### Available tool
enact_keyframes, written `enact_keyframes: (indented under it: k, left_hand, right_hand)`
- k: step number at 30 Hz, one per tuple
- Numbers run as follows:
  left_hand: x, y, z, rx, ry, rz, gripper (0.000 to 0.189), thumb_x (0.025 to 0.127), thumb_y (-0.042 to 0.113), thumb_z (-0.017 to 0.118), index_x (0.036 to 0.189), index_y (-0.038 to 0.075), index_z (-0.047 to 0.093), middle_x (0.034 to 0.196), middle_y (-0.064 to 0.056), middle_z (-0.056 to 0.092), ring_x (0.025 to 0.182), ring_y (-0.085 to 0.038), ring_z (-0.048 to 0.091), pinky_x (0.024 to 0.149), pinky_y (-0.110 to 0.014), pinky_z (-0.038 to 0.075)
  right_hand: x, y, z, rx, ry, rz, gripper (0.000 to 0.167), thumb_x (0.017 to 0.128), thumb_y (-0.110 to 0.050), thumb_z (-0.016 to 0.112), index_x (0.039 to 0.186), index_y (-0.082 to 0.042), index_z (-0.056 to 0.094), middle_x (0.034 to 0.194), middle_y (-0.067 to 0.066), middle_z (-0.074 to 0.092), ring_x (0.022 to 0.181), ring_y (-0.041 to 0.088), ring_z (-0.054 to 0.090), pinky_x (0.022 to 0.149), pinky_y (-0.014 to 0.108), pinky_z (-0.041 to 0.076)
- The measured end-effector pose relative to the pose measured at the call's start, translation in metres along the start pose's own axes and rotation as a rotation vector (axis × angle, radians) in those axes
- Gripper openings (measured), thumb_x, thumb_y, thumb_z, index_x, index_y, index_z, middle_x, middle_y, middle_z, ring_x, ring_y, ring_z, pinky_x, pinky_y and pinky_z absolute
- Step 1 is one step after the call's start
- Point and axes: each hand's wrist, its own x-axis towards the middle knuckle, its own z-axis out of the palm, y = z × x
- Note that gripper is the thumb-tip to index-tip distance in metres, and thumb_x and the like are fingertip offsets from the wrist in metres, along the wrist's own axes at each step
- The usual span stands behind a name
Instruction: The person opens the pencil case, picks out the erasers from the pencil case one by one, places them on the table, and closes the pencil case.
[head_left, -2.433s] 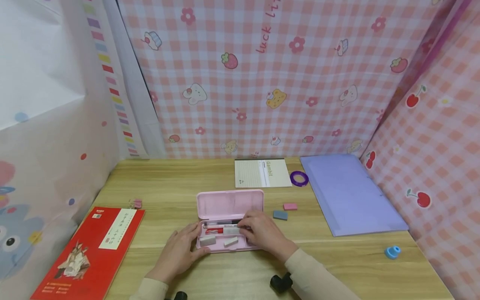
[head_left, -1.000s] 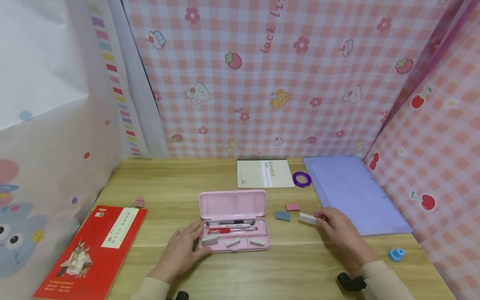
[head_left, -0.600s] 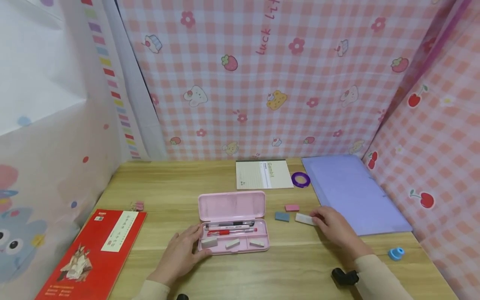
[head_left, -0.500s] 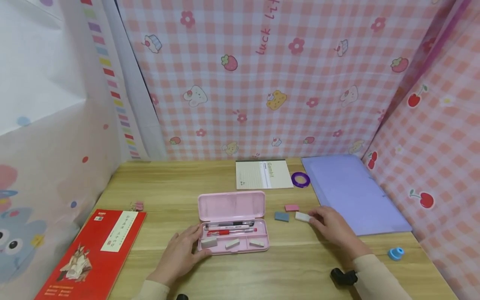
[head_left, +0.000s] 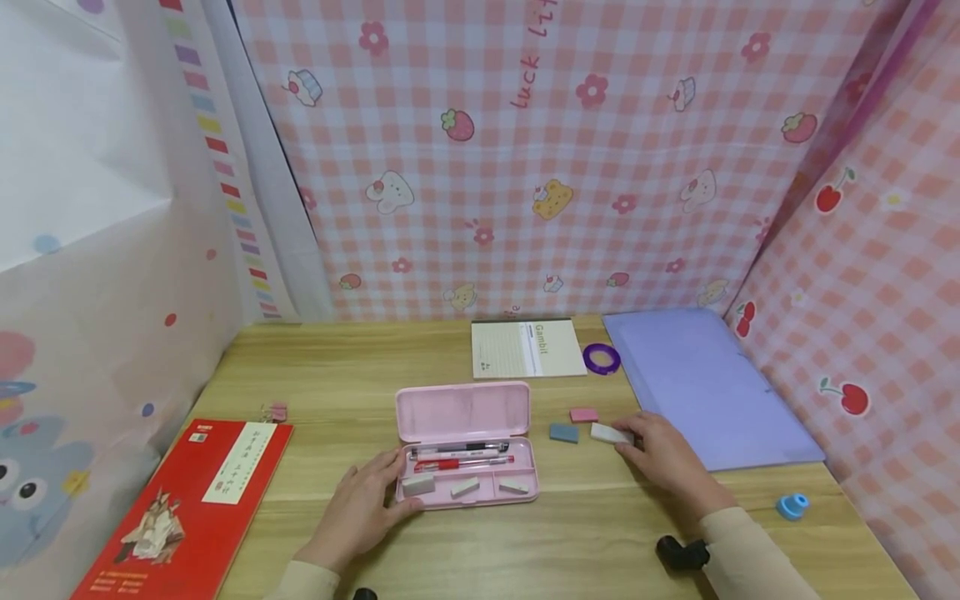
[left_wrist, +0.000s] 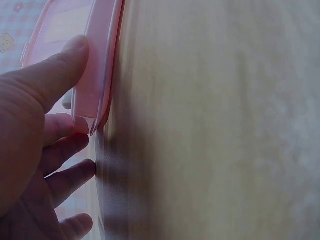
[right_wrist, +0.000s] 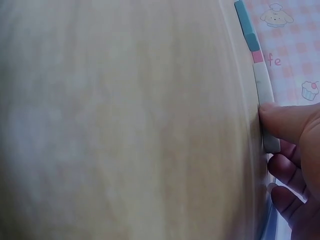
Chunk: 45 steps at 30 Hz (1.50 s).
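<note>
An open pink pencil case (head_left: 517,498) lies in the middle of the table. Its tray holds a black pen (head_left: 465,451), a red pen (head_left: 463,463) and, in the front compartments, three small whitish blocks, one of them a white block (head_left: 465,487). My left hand (head_left: 358,508) grips the case's left end, thumb along the front wall (left_wrist: 92,95) and index finger at the corner. To the right, my right hand (head_left: 663,458) pinches a long white eraser (head_left: 609,433) by its right end, thumb on the near side. A blue-grey eraser (head_left: 564,432) and a pink eraser (head_left: 584,415) lie just left of it.
A notepad (head_left: 517,350), a purple tape roll (head_left: 602,359) and a lilac folder (head_left: 712,392) lie at the back. At left are a red book (head_left: 187,508) and a pink binder clip (head_left: 278,412). A blue cone-shaped piece (head_left: 792,507) stands at right.
My right hand has carried the white eraser from over the pencil case rightward to beside the blue-grey eraser, then shifted slightly left with it. My left hand has stayed at the case.
</note>
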Motion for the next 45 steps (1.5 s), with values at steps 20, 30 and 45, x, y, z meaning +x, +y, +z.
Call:
enact_keyframes:
  k: [20,30,45]
  left_hand:
    - [-0.001,0.001,0.001,-0.003,0.000,0.006,0.081,0.078,0.053,0.072,0.141,0.007,0.049,0.147,-0.010,0.044,0.134,-0.032,0.040,0.108,-0.065,0.023]
    - [0.000,-0.001,0.000,-0.014,0.001,0.008,0.083,0.078,0.053,0.073,0.142,0.007,0.046,0.147,-0.011,0.043,0.135,-0.033,0.039,0.109,-0.065,0.021]
    - [-0.001,0.000,-0.001,-0.025,0.021,0.035,0.081,0.078,0.049,0.075,0.140,0.005,0.049,0.146,-0.013,0.044,0.133,-0.034,0.041,0.107,-0.066,0.023]
  right_hand:
    - [-0.001,-0.002,-0.001,-0.009,0.003,0.028,0.029,0.084,-0.015,0.075,0.111,-0.006,0.070,0.101,0.006,0.065,0.088,0.020,0.058,0.075,0.040,0.051]
    - [0.007,-0.067,0.003,0.050,0.079,-0.139,0.036,0.082,-0.016,0.077,0.116,-0.011,0.069,0.113,0.010,0.065,0.106,0.031,0.059,0.089,0.048,0.051]
    - [0.039,-0.203,0.074,-0.016,-0.090,-0.475,0.028,0.088,-0.030,0.070,0.113,-0.017,0.070,0.108,-0.004,0.064,0.100,0.012,0.056,0.089,0.028,0.049]
